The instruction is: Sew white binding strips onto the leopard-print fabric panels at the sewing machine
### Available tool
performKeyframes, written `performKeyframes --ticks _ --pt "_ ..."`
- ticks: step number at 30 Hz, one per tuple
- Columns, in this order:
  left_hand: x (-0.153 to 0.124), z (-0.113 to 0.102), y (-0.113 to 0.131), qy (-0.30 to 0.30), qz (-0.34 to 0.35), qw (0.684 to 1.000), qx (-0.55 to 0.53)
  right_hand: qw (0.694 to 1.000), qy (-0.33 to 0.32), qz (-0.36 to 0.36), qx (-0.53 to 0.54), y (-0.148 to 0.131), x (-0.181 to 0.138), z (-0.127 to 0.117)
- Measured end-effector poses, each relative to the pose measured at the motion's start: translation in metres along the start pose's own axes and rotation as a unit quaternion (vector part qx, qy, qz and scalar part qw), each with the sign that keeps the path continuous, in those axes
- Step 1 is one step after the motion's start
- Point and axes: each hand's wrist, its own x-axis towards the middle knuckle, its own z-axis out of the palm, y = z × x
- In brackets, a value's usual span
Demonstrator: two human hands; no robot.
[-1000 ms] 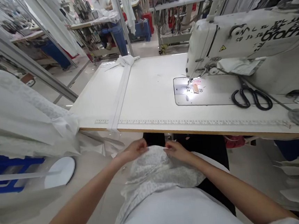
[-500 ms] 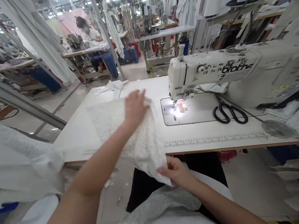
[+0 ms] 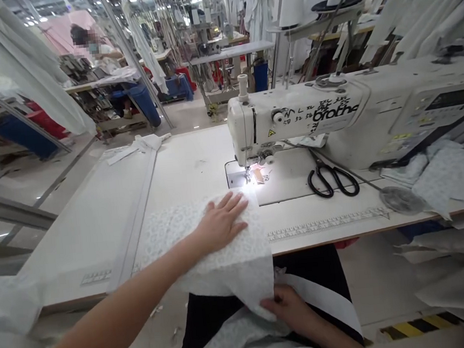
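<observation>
Spreading its fingers, palm down, your left hand (image 3: 221, 222) is resting flat on the patterned fabric (image 3: 243, 255), in front of the left end of the sewing machine (image 3: 296, 117). Your right hand (image 3: 291, 310) is pinching the fabric's right edge, nearer to you than the sewing machine and just off the front of the bench (image 3: 188, 159). The patterned fabric is lying partly on the bench, in front and to the left of the sewing machine, its near end hanging over toward you. Its far right corner is reaching close to the lit presser foot (image 3: 249, 174); whether it is sitting under that, I cannot tell. Black-handled scissors (image 3: 326, 182) are lying in front of the sewing machine, and a printed ruler (image 3: 328, 224) is running along the bench before it. A long white strip (image 3: 137, 215) is lying well to the sewing machine's left, while a heap of cloth (image 3: 451, 172) is sitting before its right end.
</observation>
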Motion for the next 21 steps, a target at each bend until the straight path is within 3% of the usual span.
performKeyframes --ticks 5,9,12,14,16,18,19,21 --pt "0.035 -0.008 -0.022 -0.009 0.000 1.000 0.005 0.990 0.090 -0.018 -0.108 -0.012 0.007 -0.042" --pt "0.031 -0.010 -0.025 -0.020 0.005 1.000 -0.013 0.967 0.175 0.041 -0.181 0.000 -0.023 -0.066" --pt "0.010 -0.013 -0.013 0.018 -0.034 0.998 -0.045 0.966 0.146 0.096 -0.190 0.004 -0.041 -0.071" --pt "-0.011 -0.016 0.005 0.033 -0.064 0.992 -0.107 0.974 0.101 0.100 -0.174 -0.010 -0.044 -0.073" --pt "-0.034 -0.016 0.030 -0.030 -0.061 0.971 -0.229 0.987 0.065 0.066 -0.135 -0.040 -0.043 -0.075" --pt "-0.053 -0.012 0.057 -0.147 -0.014 0.905 -0.399 0.997 0.041 -0.011 -0.067 -0.080 -0.043 -0.073" --pt "-0.059 -0.007 0.069 -0.195 0.013 0.846 -0.495 0.997 0.029 -0.062 -0.030 -0.100 -0.044 -0.070" --pt "-0.063 0.002 0.087 -0.242 0.036 0.692 -0.679 0.988 -0.020 -0.156 0.003 -0.129 -0.048 -0.061"
